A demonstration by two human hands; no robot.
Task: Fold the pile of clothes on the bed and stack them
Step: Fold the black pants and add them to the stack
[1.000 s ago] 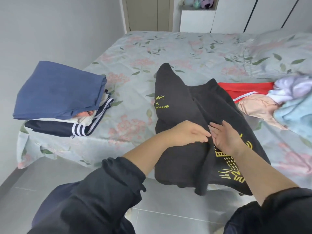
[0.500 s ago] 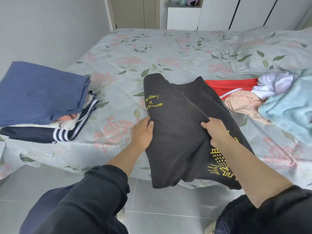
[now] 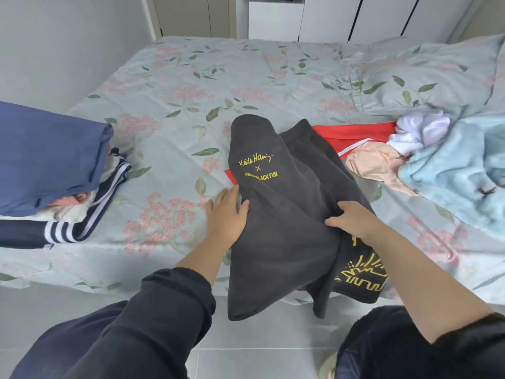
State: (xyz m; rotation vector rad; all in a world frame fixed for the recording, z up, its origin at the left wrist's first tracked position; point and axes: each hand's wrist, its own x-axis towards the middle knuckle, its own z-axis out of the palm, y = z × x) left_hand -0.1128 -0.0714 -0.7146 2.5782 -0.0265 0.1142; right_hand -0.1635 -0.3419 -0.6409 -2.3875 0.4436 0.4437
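Observation:
A dark grey garment with yellow print [image 3: 284, 214] lies on the floral bed [image 3: 207, 77], its lower end hanging over the front edge. My left hand [image 3: 226, 214] rests at its left edge with the thumb on the cloth and the fingers tucked beside it. My right hand [image 3: 352, 220] grips a fold of the same garment near its middle. At the left sits a stack of folded clothes [image 3: 49, 170], a blue piece on top and a navy striped one beneath. The unfolded pile [image 3: 426, 157] lies at the right: red, peach, white and light blue pieces.
A floral pillow [image 3: 426, 75] lies at the back right. White wardrobe doors [image 3: 328, 17] stand behind the bed, and a grey wall runs along the left. Grey floor tiles [image 3: 246, 351] show below the bed's front edge, between my dark sleeves.
My hands moved apart from the garment's middle: the left to its left edge, the right closed into a grip on a fold. The garment shifted a little and a red piece shows beneath it.

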